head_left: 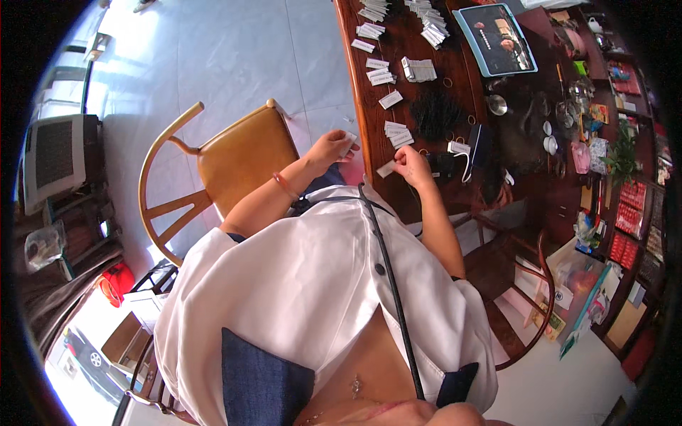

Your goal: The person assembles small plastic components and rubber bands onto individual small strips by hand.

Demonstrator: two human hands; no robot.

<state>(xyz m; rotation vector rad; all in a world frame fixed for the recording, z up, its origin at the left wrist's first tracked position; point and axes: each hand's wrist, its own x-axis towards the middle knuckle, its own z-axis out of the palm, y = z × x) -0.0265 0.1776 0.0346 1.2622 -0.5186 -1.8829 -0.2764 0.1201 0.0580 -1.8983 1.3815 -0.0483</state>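
Observation:
My left hand (pixel 331 150) is just off the table's near left edge, its fingers closed around a small white card (pixel 349 145). To the right, over the table edge, my right hand (pixel 414 168) pinches another small white card (pixel 386 169) between thumb and fingertips. Just beyond it lies a fanned pile of printed white tags (pixel 398 133) on the dark wooden table (pixel 398 78). A bundle of thin black strings (pixel 433 115) rests farther back, to the right of that pile. Whether either hand holds more than one card, I cannot tell.
More tag piles (pixel 419 69) run along the table toward a tablet (pixel 496 39). A metal bowl (pixel 496 105) and a dark blue case (pixel 481 145) lie to the right. A tan chair (pixel 245 160) stands left of the table, a wooden armchair (pixel 543 291) at the right.

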